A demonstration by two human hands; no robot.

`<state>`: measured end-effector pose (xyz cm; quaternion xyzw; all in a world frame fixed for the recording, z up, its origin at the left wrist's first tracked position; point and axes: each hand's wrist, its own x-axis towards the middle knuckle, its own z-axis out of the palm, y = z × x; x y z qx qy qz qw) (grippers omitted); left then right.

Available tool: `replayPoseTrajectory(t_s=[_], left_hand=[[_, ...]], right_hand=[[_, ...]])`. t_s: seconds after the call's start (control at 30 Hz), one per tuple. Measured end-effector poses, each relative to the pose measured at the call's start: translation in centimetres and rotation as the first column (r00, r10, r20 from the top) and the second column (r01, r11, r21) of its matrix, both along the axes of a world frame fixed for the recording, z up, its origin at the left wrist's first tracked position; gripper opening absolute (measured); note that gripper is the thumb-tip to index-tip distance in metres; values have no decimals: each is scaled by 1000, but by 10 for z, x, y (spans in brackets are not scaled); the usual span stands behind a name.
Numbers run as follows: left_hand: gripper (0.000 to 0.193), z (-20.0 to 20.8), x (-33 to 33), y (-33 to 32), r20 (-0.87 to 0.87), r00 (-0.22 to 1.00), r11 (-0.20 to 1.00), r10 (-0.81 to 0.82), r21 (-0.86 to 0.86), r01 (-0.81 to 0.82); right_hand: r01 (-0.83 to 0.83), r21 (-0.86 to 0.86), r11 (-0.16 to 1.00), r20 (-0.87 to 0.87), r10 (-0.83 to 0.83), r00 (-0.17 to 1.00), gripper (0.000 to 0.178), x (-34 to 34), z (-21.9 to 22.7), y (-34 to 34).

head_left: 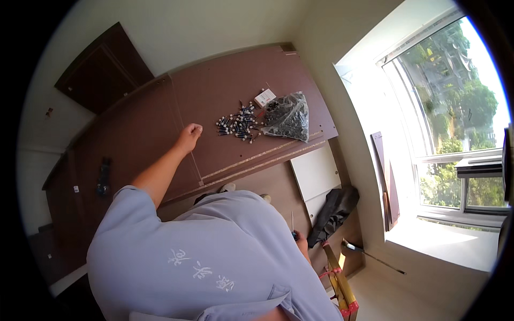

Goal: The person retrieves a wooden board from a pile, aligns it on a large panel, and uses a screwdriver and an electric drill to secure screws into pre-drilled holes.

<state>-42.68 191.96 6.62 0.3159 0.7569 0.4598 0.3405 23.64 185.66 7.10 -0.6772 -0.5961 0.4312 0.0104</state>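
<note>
My left hand [190,137] is held over the brown board [214,96], to the left of a loose pile of furniture connecting bolts [238,124] with dark shafts and pale round heads. Its fingers are curled together, and anything inside them is hidden or too small to name. Low at my right side, my right hand [302,244] is closed round a screwdriver [294,234], its thin metal shaft pointing up. Right of the pile lies a clear plastic bag [289,119] full of dark small parts. A small white box [264,98] sits behind the bag.
A dark object [104,176] lies on the board's left part. White panels [315,174] and a black bag [336,211] are on the floor at right, near a yellow stepladder [342,283]. Narrow brown boards [386,182] lean by the window [455,107]. A dark panel [104,69] stands against the back wall.
</note>
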Motion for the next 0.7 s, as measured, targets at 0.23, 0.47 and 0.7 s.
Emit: replayPoseTrajectory(t_s=[0.23, 0.47, 0.7], left_hand=[[20, 67, 90, -280, -353, 877, 922, 325, -89, -377], [26, 107, 229, -414, -349, 712, 614, 610, -359, -702], [30, 71, 219, -446, -330, 821, 782, 465, -282, -556]], right_hand=[[-571, -122, 811, -170, 550, 818, 52, -142, 59, 223], [-727, 425, 539, -289, 842, 455, 59, -320, 25, 225], [-641, 285, 713, -564, 665, 489, 63, -403, 21, 156]])
